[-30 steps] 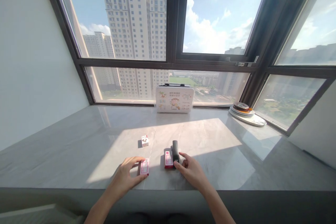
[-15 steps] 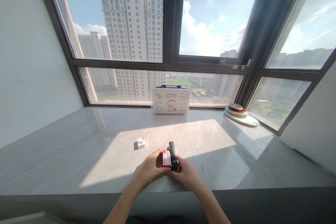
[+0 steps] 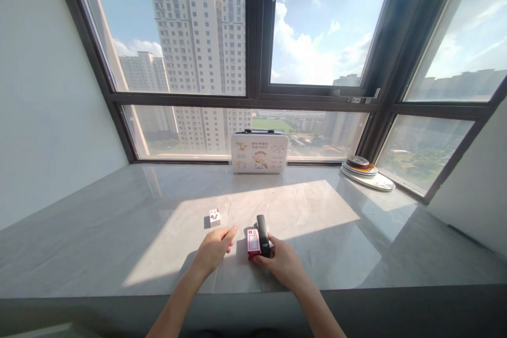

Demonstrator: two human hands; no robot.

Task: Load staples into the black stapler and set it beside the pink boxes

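Note:
A black stapler lies lengthwise on the sill, pointing away from me. Against its left side sits a small pink-and-white box. My right hand grips the stapler from the right, with its thumb reaching across the near end to the bottom of the pink-and-white box. Left of these, my left hand is in the air or just above the surface, fingers loosely curved and nothing seen in them. Just beyond that hand stands a small white box with a dark picture on it.
A white case with cartoon prints and a dark handle stands upright against the window. Stacked plates and round items rest in the right corner. The grey marble-look sill ends at a front edge near me.
My left hand has let go of the pink-and-white box and moved left, close to the small white box. My right hand stays at the stapler.

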